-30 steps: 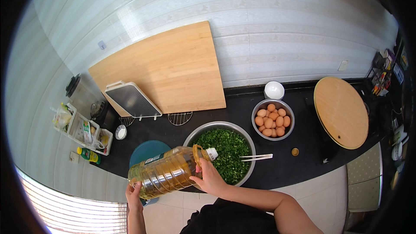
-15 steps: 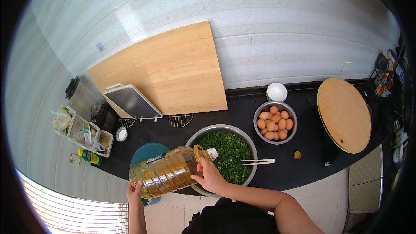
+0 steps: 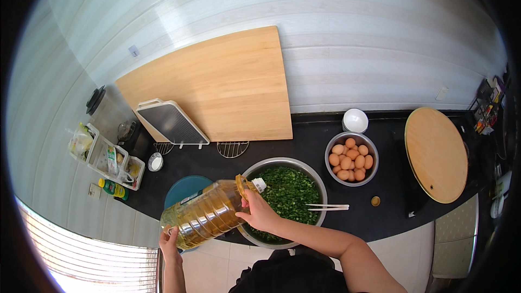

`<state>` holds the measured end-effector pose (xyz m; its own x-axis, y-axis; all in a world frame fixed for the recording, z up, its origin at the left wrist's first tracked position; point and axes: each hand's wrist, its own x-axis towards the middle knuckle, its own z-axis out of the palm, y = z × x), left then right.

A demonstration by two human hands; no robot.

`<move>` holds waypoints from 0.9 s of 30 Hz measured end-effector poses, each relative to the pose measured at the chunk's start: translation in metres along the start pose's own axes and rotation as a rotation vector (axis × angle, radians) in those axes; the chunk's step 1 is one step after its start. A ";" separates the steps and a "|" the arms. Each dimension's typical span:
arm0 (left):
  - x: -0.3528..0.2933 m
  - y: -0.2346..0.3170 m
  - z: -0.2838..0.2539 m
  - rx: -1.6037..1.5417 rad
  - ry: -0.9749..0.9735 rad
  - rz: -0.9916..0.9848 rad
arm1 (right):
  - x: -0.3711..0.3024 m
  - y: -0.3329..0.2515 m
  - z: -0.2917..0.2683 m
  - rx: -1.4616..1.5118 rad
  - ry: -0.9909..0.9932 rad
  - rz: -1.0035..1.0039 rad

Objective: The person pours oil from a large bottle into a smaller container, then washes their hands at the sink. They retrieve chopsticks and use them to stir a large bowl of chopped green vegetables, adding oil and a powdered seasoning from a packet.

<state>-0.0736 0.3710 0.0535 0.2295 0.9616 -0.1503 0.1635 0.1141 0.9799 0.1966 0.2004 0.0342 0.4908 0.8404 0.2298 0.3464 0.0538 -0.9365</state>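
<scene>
Both hands hold a large clear plastic bottle of yellow oil, lying on a slant with its white mouth over the left side of a steel bowl. My left hand grips the bottle's bottom end. Around the handle by the neck, my right hand is closed. Chopped green leaves fill the bowl. Whether oil is flowing I cannot tell. A pair of light chopsticks rests across the bowl's right rim, tips in the greens.
Right of the bowl stand a steel bowl of brown eggs, white bowls, a small round cap and a round wooden board. A teal basin is partly behind the bottle. A large wooden board leans on the wall.
The bottle's mouth has risen and drawn back a little leftward from the bowl's middle. Both hands keep their hold. The whole view has shifted slightly.
</scene>
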 end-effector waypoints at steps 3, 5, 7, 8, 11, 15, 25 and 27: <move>-0.006 0.002 -0.009 -0.014 0.018 0.015 | 0.002 0.000 0.010 0.005 -0.024 -0.009; -0.010 0.007 -0.015 -0.039 0.008 0.027 | 0.002 0.002 0.019 0.022 -0.038 -0.007; -0.016 0.011 -0.020 -0.032 0.018 0.038 | 0.000 0.002 0.027 0.035 -0.052 -0.004; -0.018 0.011 -0.024 -0.030 0.024 0.044 | -0.002 0.000 0.030 0.041 -0.060 -0.003; -0.022 0.004 -0.040 -0.016 0.070 0.032 | -0.008 -0.006 0.040 0.043 -0.064 -0.015; -0.032 0.002 -0.054 -0.014 0.101 0.020 | -0.021 -0.017 0.050 0.044 -0.067 -0.003; -0.054 -0.002 -0.076 -0.016 0.092 -0.012 | -0.061 -0.028 0.062 0.013 -0.062 0.012; -0.057 -0.003 -0.079 -0.027 0.077 -0.012 | -0.069 -0.033 0.062 0.010 -0.042 0.003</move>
<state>-0.1633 0.3352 0.0691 0.1528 0.9765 -0.1520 0.1391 0.1311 0.9816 0.1016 0.1739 0.0325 0.4580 0.8624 0.2156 0.3368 0.0561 -0.9399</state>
